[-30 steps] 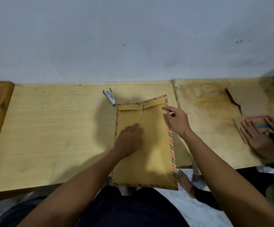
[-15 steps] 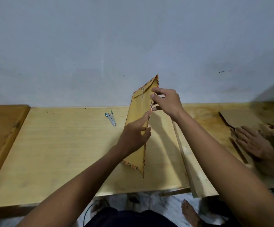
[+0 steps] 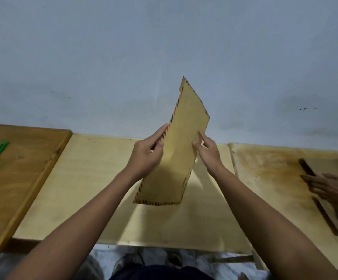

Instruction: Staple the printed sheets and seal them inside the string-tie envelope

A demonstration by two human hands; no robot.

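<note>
pale wood table (image 3: pixel 95 190) against blue-grey wall (image 3: pixel 123 57); left hand (image 3: pixel 146 156) and right hand (image 3: pixel 207 153) fingers clamped on tilted envelope (image 3: pixel 181 150), held off the surface.

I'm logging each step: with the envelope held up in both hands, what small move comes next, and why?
Probably lay the envelope back flat on the pale table. Left hand and right hand hold it in the air, plain face toward the camera, its closure out of sight.

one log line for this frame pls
envelope: lifted off table, tilted | left hand: grips left edge | right hand: grips right edge | flap: hidden
</note>
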